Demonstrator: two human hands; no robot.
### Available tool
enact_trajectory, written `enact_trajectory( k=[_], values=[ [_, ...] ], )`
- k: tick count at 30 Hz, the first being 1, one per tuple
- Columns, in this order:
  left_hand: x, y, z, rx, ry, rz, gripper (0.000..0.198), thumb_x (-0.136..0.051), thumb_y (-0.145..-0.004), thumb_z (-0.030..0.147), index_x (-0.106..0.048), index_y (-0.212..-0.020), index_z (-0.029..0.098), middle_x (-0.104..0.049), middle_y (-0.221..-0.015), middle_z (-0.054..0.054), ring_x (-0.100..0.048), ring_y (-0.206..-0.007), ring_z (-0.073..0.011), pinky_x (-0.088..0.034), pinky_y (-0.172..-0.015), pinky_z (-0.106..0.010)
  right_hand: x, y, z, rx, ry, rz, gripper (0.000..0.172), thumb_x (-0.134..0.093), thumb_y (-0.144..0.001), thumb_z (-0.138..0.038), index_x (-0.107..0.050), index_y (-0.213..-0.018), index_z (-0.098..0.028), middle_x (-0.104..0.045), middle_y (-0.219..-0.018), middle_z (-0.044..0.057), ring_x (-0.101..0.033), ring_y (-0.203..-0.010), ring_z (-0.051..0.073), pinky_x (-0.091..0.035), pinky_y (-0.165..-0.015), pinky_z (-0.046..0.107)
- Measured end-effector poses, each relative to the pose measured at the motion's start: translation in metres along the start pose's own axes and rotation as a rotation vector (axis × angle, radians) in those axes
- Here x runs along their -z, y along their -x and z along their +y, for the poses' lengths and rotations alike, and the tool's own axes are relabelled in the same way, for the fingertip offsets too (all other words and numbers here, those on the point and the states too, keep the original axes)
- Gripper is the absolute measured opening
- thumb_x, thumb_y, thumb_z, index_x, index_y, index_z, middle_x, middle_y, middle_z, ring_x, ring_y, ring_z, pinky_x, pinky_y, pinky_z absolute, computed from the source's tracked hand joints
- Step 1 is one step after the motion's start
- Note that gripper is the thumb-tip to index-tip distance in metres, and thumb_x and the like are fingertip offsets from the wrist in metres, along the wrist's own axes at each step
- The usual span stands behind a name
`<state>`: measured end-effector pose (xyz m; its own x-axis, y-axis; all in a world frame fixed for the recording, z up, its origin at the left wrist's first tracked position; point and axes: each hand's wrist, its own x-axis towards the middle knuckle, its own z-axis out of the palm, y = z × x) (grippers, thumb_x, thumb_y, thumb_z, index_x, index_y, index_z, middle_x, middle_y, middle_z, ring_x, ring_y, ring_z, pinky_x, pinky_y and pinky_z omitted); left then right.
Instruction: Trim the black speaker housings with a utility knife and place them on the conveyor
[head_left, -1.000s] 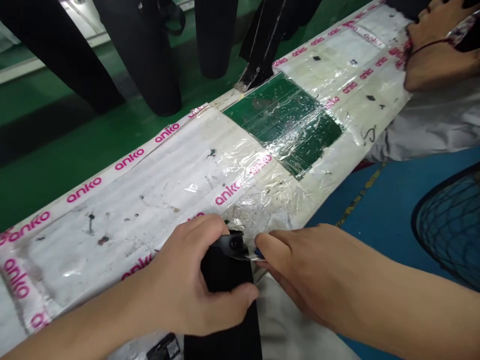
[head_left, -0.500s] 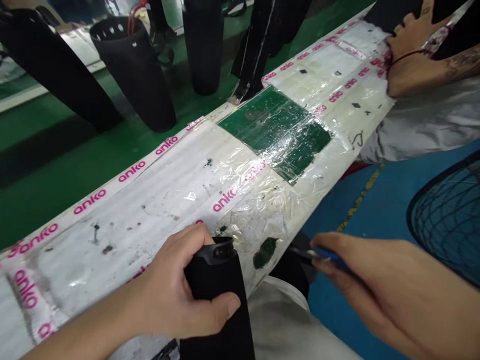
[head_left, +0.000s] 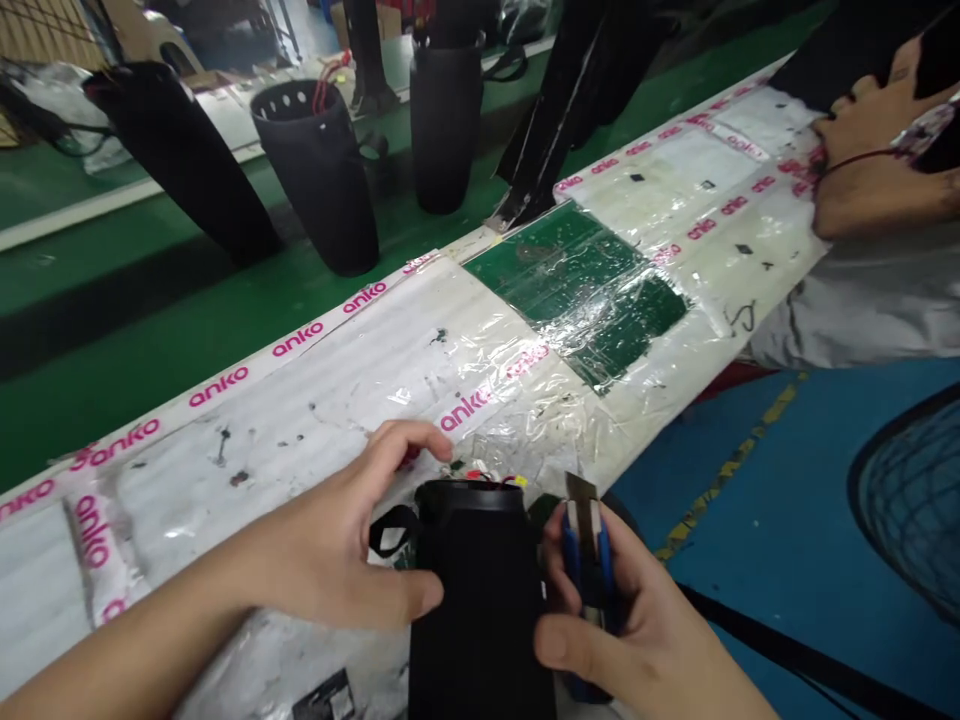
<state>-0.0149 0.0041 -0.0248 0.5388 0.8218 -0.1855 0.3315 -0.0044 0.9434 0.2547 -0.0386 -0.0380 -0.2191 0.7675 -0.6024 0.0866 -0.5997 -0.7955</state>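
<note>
Black case (head_left: 480, 600) is sitting at the near edge, centre, with its open end facing far. Red and yellow wire ends (head_left: 520, 481) are poking up just beyond its rim. Left hand (head_left: 367, 540) is spreading wide around the case's left side, index finger arching by the rim, thumb overlapping the case's left edge (can't tell if it's actually pressing). A strap loop (head_left: 391, 530) is sticking out between that hand and the case. Right hand (head_left: 637, 620) is gripping a blue utility knife (head_left: 589, 560), blade out and pointing far, just right of the case. White plastic with pink "anko" print is covering much of the table (head_left: 375, 400). Far left, three black tubes (head_left: 319, 180) are standing or leaning on a green surface. Far right, a co-worker's hand (head_left: 870, 130) is resting on black material. Mesh basket (head_left: 915, 510) is sitting right, over blue floor (head_left: 780, 520).
</note>
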Motion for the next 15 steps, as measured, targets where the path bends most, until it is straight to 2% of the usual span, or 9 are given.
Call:
enact_trajectory(
  k=[3,7,10,13,15],
  values=[
    [-0.001,-0.01,-0.005,-0.054,-0.09,-0.095,0.061,-0.093,-0.074,0.035,-0.062,-0.127,0.031,-0.06,-0.135,-0.009,-0.047,-0.137,-0.0366,-0.047,-0.114,-0.053,0.015,0.005,0.009,0.037,-0.072,0.054,0.054,-0.089,-0.076,-0.062,-0.062,-0.104,-0.024,-0.052,-0.076,-0.005,-0.043,-0.069,0.015,-0.04,-0.064,0.028],
    [-0.014,-0.015,-0.008,-0.084,-0.129,-0.067,0.066,-0.093,-0.075,0.051,-0.063,-0.131,0.033,-0.061,-0.138,-0.01,-0.038,-0.148,-0.0412,-0.039,-0.118,-0.062,0.022,0.008,0.02,0.021,-0.192,0.024,0.054,-0.088,-0.077,-0.062,-0.06,-0.102,-0.024,-0.048,-0.072,-0.007,-0.036,-0.059,0.01,-0.034,-0.055,0.025],
    [-0.019,-0.013,-0.011,-0.119,-0.11,-0.049,0.064,-0.088,-0.079,0.056,-0.061,-0.132,0.031,-0.059,-0.14,-0.012,-0.042,-0.146,-0.0403,-0.044,-0.115,-0.058,0.02,0.008,0.022,0.034,-0.211,0.042,0.055,-0.089,-0.075,-0.062,-0.061,-0.102,-0.024,-0.049,-0.072,-0.007,-0.036,-0.058,0.01,-0.032,-0.053,0.024],
    [-0.024,-0.012,-0.012,-0.143,-0.078,-0.046,0.058,-0.088,-0.081,0.051,-0.06,-0.126,0.028,-0.06,-0.135,-0.012,-0.053,-0.134,-0.0363,-0.051,-0.107,-0.051,0.016,0.009,0.022,0.059,-0.227,0.043,0.05,-0.088,-0.078,-0.061,-0.062,-0.101,-0.025,-0.049,-0.072,-0.007,-0.037,-0.056,0.009,-0.034,-0.053,0.023],
    [-0.031,-0.01,-0.008,-0.129,0.002,-0.032,0.057,-0.089,-0.08,0.047,-0.057,-0.122,0.026,-0.063,-0.128,-0.011,-0.062,-0.121,-0.0321,-0.055,-0.1,-0.046,0.013,0.012,0.024,0.071,-0.235,0.046,0.047,-0.088,-0.079,-0.059,-0.065,-0.102,-0.026,-0.055,-0.075,-0.005,-0.047,-0.06,0.011,-0.042,-0.057,0.024]
  ],
)
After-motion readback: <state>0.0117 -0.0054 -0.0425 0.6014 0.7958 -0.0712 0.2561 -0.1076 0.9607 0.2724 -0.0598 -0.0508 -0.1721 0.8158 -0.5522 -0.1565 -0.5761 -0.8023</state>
